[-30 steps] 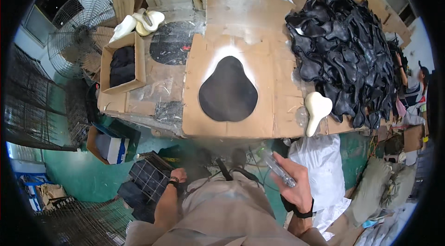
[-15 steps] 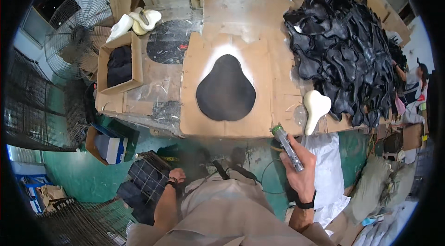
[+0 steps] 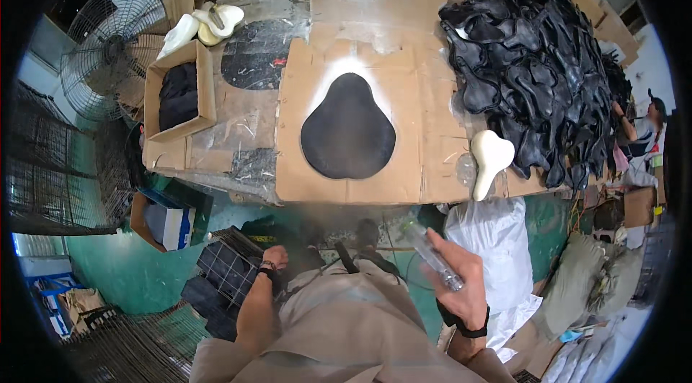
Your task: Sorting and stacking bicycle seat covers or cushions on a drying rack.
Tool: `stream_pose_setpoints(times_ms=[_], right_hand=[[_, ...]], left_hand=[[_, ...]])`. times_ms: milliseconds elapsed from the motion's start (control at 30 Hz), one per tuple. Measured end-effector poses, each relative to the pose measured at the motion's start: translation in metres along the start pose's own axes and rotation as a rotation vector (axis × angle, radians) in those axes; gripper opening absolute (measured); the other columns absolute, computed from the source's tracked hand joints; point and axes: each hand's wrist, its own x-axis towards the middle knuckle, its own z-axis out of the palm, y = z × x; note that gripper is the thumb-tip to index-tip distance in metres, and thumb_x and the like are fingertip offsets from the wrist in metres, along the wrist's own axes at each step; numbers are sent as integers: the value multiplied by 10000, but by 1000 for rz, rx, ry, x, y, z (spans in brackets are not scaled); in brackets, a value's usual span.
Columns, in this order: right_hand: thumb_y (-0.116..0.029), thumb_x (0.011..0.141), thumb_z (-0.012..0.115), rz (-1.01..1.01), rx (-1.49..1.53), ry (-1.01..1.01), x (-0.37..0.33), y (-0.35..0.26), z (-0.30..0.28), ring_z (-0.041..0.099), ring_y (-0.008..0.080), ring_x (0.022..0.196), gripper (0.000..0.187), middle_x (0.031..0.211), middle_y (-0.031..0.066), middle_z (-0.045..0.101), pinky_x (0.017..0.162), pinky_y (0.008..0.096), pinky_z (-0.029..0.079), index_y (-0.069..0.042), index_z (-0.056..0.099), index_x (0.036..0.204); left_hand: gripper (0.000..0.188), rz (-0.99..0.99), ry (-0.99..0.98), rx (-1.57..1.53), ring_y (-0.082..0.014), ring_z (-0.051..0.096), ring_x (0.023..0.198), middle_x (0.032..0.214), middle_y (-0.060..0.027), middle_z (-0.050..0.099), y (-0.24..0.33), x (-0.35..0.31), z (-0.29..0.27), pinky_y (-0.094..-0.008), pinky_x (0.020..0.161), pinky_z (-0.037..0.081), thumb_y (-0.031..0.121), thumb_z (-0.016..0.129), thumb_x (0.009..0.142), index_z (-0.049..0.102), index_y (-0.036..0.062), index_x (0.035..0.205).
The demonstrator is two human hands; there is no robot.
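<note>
My right hand (image 3: 465, 285) is closed around a spray gun (image 3: 432, 257), a slim metallic tool with a green tip, held in front of the table's near edge. The tool is slightly blurred and points up and left. Beyond it, a black saddle-shaped piece (image 3: 349, 130) lies flat on a cardboard sheet (image 3: 411, 116), ringed by white overspray at its narrow far end. My left hand (image 3: 275, 257) hangs low beside a wire basket (image 3: 231, 267) with dark pieces. Its fingers are curled, and what they hold, if anything, is hidden.
A heap of black saddle covers (image 3: 533, 73) covers the table's right side, with a cream saddle form (image 3: 491, 159) near the edge. At left stand an open carton (image 3: 209, 98), pale saddle forms (image 3: 223, 19) and a fan (image 3: 112, 51). A white sack (image 3: 497, 246) stands right.
My right hand has drawn the spray gun left and back from the table edge toward my body. The whole view has shifted slightly. My left hand stays by the basket.
</note>
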Motion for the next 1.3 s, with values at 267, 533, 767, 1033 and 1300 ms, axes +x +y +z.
stream_pose_setpoints(times_ms=[267,533,767,1033,1300], right_hand=[[50,730,734,196,-51,-35,-7,0,-12,713,291,931,510,1041,233,713,857,322,517,48,652,1233],[112,683,731,162,-41,108,-10,6,-9,696,345,852,578,960,232,685,779,333,531,22,648,1248],[35,754,737,160,-29,135,-18,21,0,696,306,851,514,985,215,711,796,336,522,35,643,1259],[13,792,753,243,15,106,-39,39,14,703,313,866,471,986,250,702,797,346,525,60,640,1247],[50,762,737,285,85,158,-42,32,9,718,325,930,485,1050,248,705,811,351,528,44,647,1239]], left_hand=[[339,-59,72,87,-277,704,838,1044,-114,707,16,-11,20,-428,675,598,235,511,1018,635,97,1302],[210,152,-129,363,-287,530,685,859,-35,602,-25,30,-10,-408,504,398,308,476,942,626,161,949],[150,114,-174,-209,-205,593,690,798,-50,620,22,20,19,-341,534,443,178,556,952,643,88,1036],[219,821,103,-25,-119,610,712,834,-38,644,147,-15,92,-264,587,482,76,614,965,656,71,1180],[325,946,309,269,-111,626,769,873,-15,640,255,13,176,-277,666,520,65,652,924,643,75,1249]])
